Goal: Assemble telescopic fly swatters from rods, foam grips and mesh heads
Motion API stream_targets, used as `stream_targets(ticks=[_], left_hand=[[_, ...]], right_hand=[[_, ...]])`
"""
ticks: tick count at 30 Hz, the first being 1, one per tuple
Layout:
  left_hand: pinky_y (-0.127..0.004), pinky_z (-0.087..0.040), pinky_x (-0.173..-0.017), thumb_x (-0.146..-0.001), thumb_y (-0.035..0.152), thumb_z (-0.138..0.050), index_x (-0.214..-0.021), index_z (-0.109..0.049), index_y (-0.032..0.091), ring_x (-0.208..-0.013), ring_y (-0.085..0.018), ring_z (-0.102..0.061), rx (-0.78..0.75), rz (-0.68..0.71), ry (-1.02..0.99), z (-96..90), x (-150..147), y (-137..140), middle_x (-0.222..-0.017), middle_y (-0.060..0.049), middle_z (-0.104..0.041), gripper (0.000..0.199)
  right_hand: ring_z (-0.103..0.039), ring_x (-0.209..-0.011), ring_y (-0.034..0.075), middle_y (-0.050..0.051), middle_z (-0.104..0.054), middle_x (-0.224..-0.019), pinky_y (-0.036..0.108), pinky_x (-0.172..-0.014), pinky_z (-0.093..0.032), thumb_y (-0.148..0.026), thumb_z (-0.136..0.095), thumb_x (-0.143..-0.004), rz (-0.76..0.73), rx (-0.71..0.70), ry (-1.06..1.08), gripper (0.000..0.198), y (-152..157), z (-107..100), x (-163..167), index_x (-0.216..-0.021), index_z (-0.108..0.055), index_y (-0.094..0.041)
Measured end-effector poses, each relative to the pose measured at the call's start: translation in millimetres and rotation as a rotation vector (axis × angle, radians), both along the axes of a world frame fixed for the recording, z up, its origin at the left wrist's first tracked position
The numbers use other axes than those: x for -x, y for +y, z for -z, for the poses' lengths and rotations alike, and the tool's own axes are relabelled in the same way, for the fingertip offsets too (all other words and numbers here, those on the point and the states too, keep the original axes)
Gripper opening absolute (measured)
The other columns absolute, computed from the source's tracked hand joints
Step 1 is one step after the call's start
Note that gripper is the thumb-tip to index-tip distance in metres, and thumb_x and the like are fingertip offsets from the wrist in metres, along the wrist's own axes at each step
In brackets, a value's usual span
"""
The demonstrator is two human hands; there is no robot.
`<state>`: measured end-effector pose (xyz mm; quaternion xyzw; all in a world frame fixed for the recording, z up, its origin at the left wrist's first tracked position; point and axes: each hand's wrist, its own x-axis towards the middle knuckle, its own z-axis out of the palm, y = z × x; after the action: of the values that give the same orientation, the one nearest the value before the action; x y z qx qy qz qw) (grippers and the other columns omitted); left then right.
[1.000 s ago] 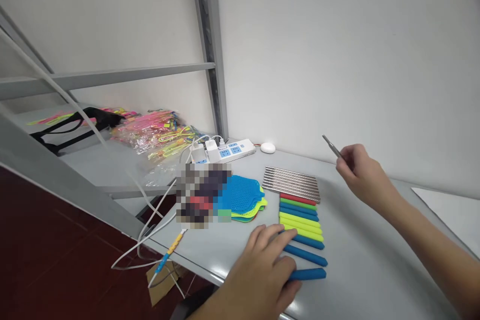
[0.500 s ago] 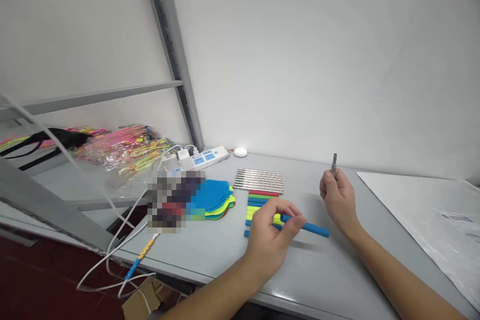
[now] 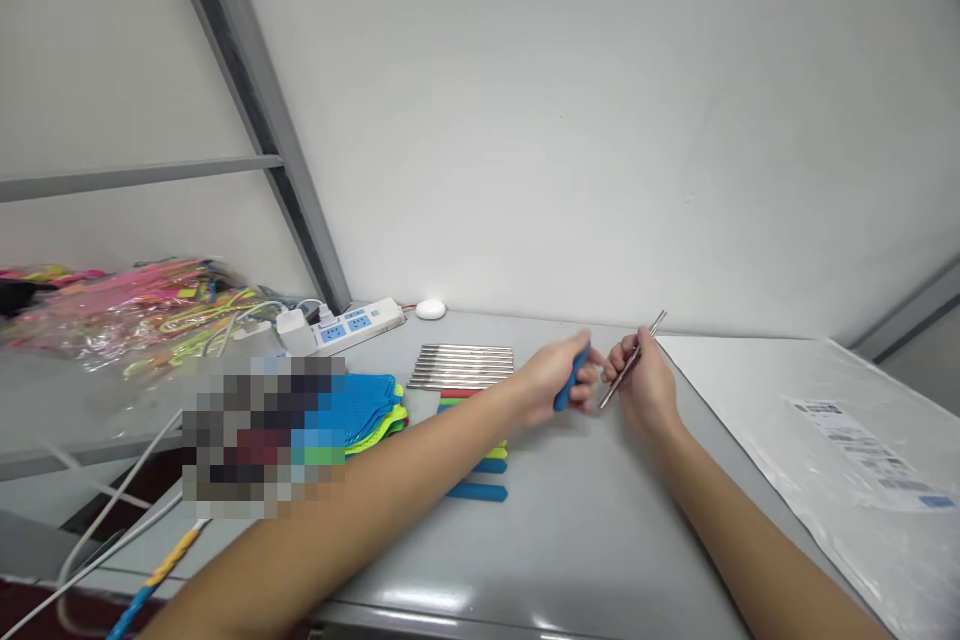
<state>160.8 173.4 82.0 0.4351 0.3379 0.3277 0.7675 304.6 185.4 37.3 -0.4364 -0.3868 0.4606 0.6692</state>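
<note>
My left hand (image 3: pixel 546 378) is closed around a short blue tube (image 3: pixel 571 380), held tilted above the table. Just to its right, my right hand (image 3: pixel 651 388) grips a thin shiny metal rod (image 3: pixel 655 322) that slants up and away, its lower end pointing at my left hand. The tube and rod are close but apart. Under my left forearm lies a row of coloured tubes (image 3: pixel 480 492) in red, green, yellow and blue, partly hidden by the arm. Behind them several metal rods (image 3: pixel 461 367) lie side by side.
Stacked blue and yellow mesh sheets (image 3: pixel 364 410) lie left, beside a blurred-out patch. A power strip (image 3: pixel 360 324) with plugs and a white round device (image 3: pixel 430 309) stand at the wall. Bagged colourful cords (image 3: pixel 165 310) lie far left; a white plastic package (image 3: pixel 780 420) is at right.
My left hand has moved right and up with the blue tube, close to my right hand. The metal rod has tipped from nearly upright to slanting. The camera view has shifted right.
</note>
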Motion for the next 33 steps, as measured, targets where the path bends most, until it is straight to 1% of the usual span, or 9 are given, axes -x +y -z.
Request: stream_targets(ticks=[3,7,9,11,15,17,23,28,33], left_hand=[[-0.02,-0.034,-0.042,-0.082,0.04,-0.063,-0.083,-0.055,0.018,-0.044,-0.006,-0.031,0.064,0.171,0.03,8.5,23.2,-22.2,-0.063,0.007,-0.038,0.023],[-0.016,-0.017,-0.036,-0.088,0.05,-0.055,-0.091,-0.053,0.023,-0.04,-0.005,-0.021,0.162,0.385,0.026,17.5,42.9,-60.7,-0.06,0.009,-0.032,0.027],[-0.017,-0.016,-0.036,-0.089,0.052,-0.053,-0.089,-0.053,0.023,-0.04,-0.005,-0.019,0.187,0.49,0.009,23.2,42.9,-78.3,-0.057,0.009,-0.029,0.029],[-0.019,-0.019,-0.037,-0.089,0.051,-0.054,-0.085,-0.054,0.021,-0.041,-0.006,-0.022,0.132,0.548,0.035,31.7,38.4,-93.5,-0.055,0.009,-0.032,0.03],[-0.022,-0.028,-0.048,-0.09,0.048,-0.052,-0.084,-0.06,0.018,-0.052,-0.008,-0.036,-0.175,0.319,0.196,50.3,30.1,-107.2,-0.061,0.005,-0.044,0.032],[-0.022,-0.028,-0.05,-0.091,0.047,-0.049,-0.086,-0.059,0.019,-0.053,-0.008,-0.036,-0.215,0.221,0.239,56.5,29.7,-102.5,-0.062,0.005,-0.043,0.03],[-0.021,-0.026,-0.047,-0.092,0.042,-0.048,-0.085,-0.053,0.02,-0.051,-0.007,-0.03,-0.13,0.099,0.213,61.5,33.6,-78.3,-0.064,0.006,-0.039,0.024],[-0.021,-0.025,-0.043,-0.091,0.042,-0.049,-0.083,-0.052,0.02,-0.046,-0.006,-0.026,-0.048,0.198,0.137,61.8,34.0,-72.0,-0.059,0.007,-0.035,0.024],[-0.021,-0.025,-0.042,-0.093,0.038,-0.047,-0.083,-0.049,0.021,-0.042,-0.006,-0.025,0.041,0.208,0.061,59.0,32.2,-66.8,-0.055,0.01,-0.033,0.02]], right_hand=[[-0.052,-0.056,0.013,-0.002,-0.05,-0.064,0.026,-0.052,-0.047,-0.05,-0.044,-0.09,-0.033,0.028,-0.005,0.033,2.8,3.1,-1.0,-0.073,-0.051,-0.022],[-0.036,-0.046,0.009,-0.004,-0.043,-0.058,0.022,-0.04,-0.034,-0.047,-0.045,-0.091,-0.024,0.09,-0.066,0.037,0.3,9.9,3.9,-0.071,-0.058,-0.019],[-0.033,-0.045,0.009,-0.004,-0.041,-0.057,0.022,-0.039,-0.03,-0.05,-0.047,-0.091,-0.023,0.115,-0.101,0.039,-3.4,12.4,7.8,-0.072,-0.061,-0.019],[-0.034,-0.047,0.009,-0.004,-0.041,-0.058,0.022,-0.04,-0.032,-0.053,-0.05,-0.09,-0.018,0.129,-0.125,0.039,-7.2,13.7,11.4,-0.073,-0.061,-0.019],[-0.033,-0.049,0.01,-0.005,-0.036,-0.057,0.022,-0.043,-0.034,-0.055,-0.053,-0.088,-0.014,0.159,-0.135,0.038,-10.3,14.2,15.6,-0.076,-0.061,-0.02],[-0.029,-0.047,0.01,-0.007,-0.03,-0.055,0.023,-0.043,-0.033,-0.055,-0.052,-0.089,-0.011,0.169,-0.115,0.038,-9.3,14.4,16.1,-0.074,-0.059,-0.021],[-0.024,-0.047,0.009,-0.007,-0.028,-0.055,0.022,-0.042,-0.032,-0.053,-0.052,-0.089,0.013,0.162,-0.029,0.037,-4.8,11.3,14.5,-0.071,-0.053,-0.021],[-0.024,-0.047,0.009,-0.007,-0.028,-0.055,0.022,-0.041,-0.031,-0.052,-0.05,-0.09,0.003,0.162,0.007,0.037,-8.6,3.1,13.2,-0.069,-0.049,-0.022],[-0.023,-0.045,0.01,-0.008,-0.026,-0.053,0.023,-0.041,-0.028,-0.052,-0.049,-0.091,-0.015,0.174,0.043,0.039,-16.9,-3.2,16.3,-0.067,-0.045,-0.022]])
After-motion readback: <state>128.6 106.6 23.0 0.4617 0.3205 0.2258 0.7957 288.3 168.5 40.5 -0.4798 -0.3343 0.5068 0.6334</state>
